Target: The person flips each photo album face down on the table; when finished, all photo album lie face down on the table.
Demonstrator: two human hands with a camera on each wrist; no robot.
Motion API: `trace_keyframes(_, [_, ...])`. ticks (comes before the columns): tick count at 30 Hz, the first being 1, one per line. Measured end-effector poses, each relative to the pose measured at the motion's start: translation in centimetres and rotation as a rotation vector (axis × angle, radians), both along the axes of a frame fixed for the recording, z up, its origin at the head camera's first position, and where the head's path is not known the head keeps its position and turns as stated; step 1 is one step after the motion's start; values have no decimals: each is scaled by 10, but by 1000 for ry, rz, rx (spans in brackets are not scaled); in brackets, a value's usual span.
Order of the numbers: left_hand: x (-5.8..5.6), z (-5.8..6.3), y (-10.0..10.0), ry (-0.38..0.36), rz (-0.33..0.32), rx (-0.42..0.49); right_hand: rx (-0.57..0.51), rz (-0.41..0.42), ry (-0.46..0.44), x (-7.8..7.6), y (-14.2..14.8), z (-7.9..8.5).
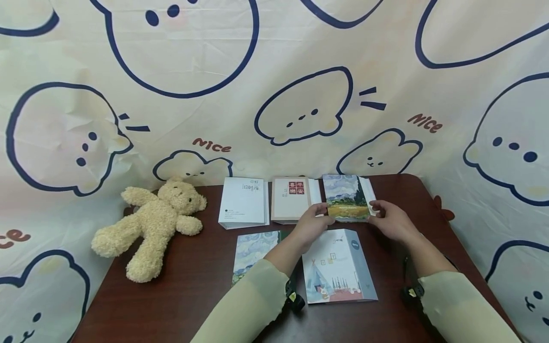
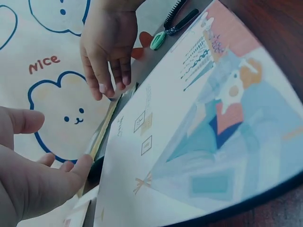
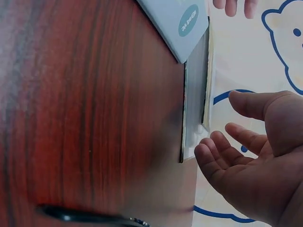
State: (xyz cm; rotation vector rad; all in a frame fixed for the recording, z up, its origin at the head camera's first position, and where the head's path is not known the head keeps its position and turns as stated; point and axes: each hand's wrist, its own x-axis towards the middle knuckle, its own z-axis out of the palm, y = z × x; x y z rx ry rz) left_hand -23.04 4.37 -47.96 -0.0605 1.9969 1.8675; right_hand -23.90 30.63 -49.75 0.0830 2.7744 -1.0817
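A landscape-painting book or notebook (image 1: 344,194) lies at the back right of the table, white page edges showing on its right. My left hand (image 1: 312,224) is at its lower left corner, fingers extended. On the opposite side, my right hand (image 1: 393,221) has its fingertips at the right edge. In the right wrist view that hand (image 3: 265,151) has loosely bent fingers beside the book's edge (image 3: 191,123), curled round nothing. The left wrist view shows the left hand (image 2: 42,175) with thumb and fingers apart. Below the hands lies a white and blue illustrated book (image 1: 332,267).
A white book (image 1: 243,200) and a beige book with red characters (image 1: 291,197) line the back. Another painting-covered book (image 1: 253,250) is partly hidden by the left arm. A cream teddy bear (image 1: 158,224) lies at the left of the brown table (image 1: 171,305). A patterned cloth (image 1: 300,47) hangs behind.
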Motion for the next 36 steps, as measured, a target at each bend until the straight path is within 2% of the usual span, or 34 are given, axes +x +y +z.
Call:
trace_keyframes(6, [-8,-4,4,-39,7,29,20,2,18,-7,-1,0])
trace_keyframes(16, [-21,-7,8,-115,9,91,27,-5,-7,-20,1,-5])
trace_keyframes(22, [-25,-12,8,-144,-23,141,34,-22,-49,-22,3,-8])
trace_keyframes(27, [-28,-15,8,-170,-38,188,52,-27,-47,-24,3,-11])
trace_keyframes(36, [-29,-12,10,-167,-30,220,52,-40,-57,-27,4,-12])
